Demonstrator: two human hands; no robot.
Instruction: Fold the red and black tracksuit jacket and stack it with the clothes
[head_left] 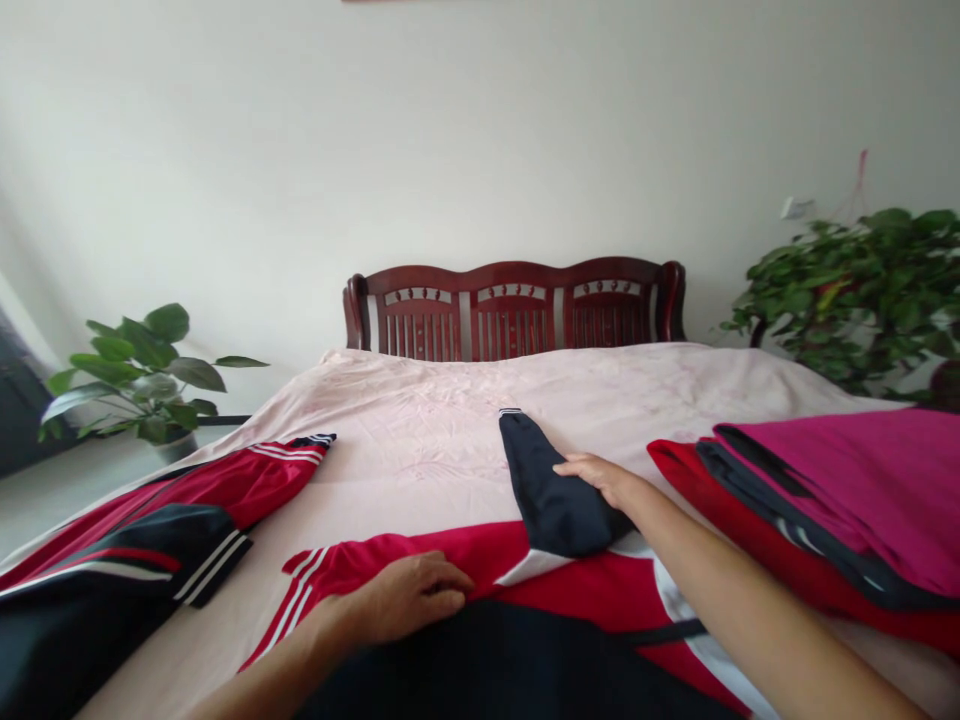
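A red, white and dark navy jacket [420, 545] lies spread on the bed in front of me, with white stripes at its red cuff. My left hand [416, 595] rests palm down on its red part, fingers loosely bent and not closed round the cloth. Farther forward, my right hand [604, 478] grips the side of the dark sleeve [551, 490], thumb side uppermost. That sleeve points away from me, its striped cuff toward the headboard. Part of the right hand's grip is hidden by the hand itself.
On the left of the pink bedsheet [420, 440] lies another red and navy garment [217, 495]. Folded clothes [847, 490] are stacked at the right, magenta on top. A wooden headboard [514, 305] stands behind, with potted plants [150, 365] on both sides.
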